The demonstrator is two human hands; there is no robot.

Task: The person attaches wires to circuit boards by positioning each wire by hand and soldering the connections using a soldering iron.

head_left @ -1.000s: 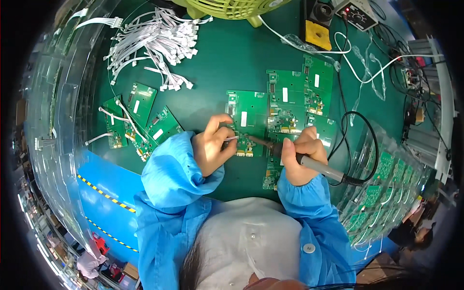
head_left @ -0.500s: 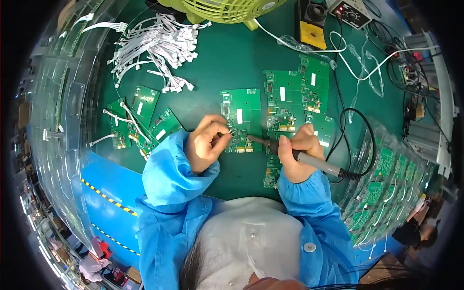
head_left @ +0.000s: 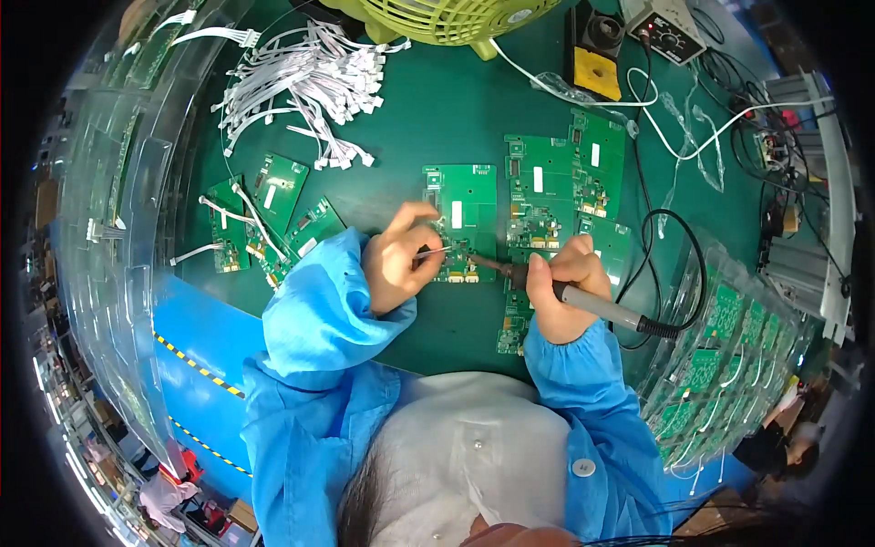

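My right hand (head_left: 570, 287) is closed around the grey handle of a soldering iron (head_left: 602, 305). Its tip reaches left, onto or just over the lower part of a green circuit board (head_left: 476, 202) lying in front of me. On that board's left side, my left hand (head_left: 396, 260) pinches a thin silvery strand (head_left: 437, 251), which looks like solder wire. The strand's end points at the same lower area, near the iron's tip. Whether tip and strand touch the board is too small to tell. Small connectors line the board's lower edge.
More circuit boards (head_left: 540, 182) lie at the right, others (head_left: 278, 191) at the left with white cables. A heap of white cables (head_left: 305, 82), a green fan (head_left: 437, 20), an iron stand with yellow sponge (head_left: 597, 73) and a control box (head_left: 665, 29) stand farther back. Clear trays (head_left: 720, 365) flank the table.
My left hand has drawn slightly back from the board, with its fingers raised and the strand showing more. The iron stays nearly in place. The whole view has shifted a little.
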